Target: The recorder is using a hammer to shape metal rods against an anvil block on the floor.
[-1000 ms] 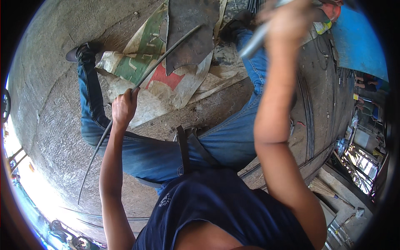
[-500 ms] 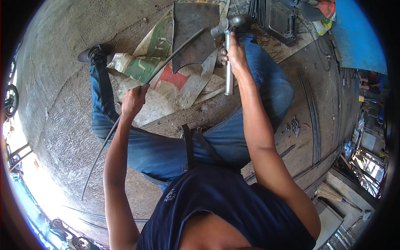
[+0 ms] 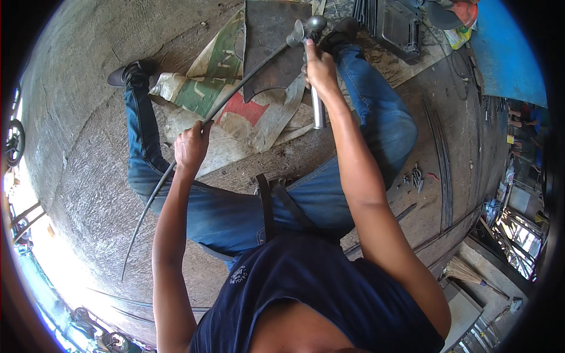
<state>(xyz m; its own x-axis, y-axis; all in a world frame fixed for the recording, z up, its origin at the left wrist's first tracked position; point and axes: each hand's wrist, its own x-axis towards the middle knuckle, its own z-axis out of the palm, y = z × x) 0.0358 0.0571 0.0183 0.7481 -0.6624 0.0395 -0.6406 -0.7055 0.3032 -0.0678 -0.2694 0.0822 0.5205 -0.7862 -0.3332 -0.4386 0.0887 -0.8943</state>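
Observation:
A long, thin dark metal rod (image 3: 247, 76) slants across the scene, with my left hand (image 3: 192, 146) closed around its middle. Its lower end runs down to the left past my forearm. My right hand (image 3: 321, 72) grips a hammer (image 3: 318, 112) by its shiny metal handle, close under the head. The hammer's head is at the rod's far tip and looks in contact with it. Beneath that tip lies a dark metal plate (image 3: 273, 44), resting on a worn green, white and red sheet (image 3: 244, 112).
Several short metal pieces (image 3: 416, 178) lie on the floor right of my knee, near long thin rods (image 3: 441, 165). A dark metal case (image 3: 397, 29) stands at the far right. A blue panel (image 3: 509, 53) rises beyond it, and a broom (image 3: 471, 272) lies lower right.
My right hand has swung the hammer left, bringing its head to the rod's tip. My left hand and the rod have shifted slightly right.

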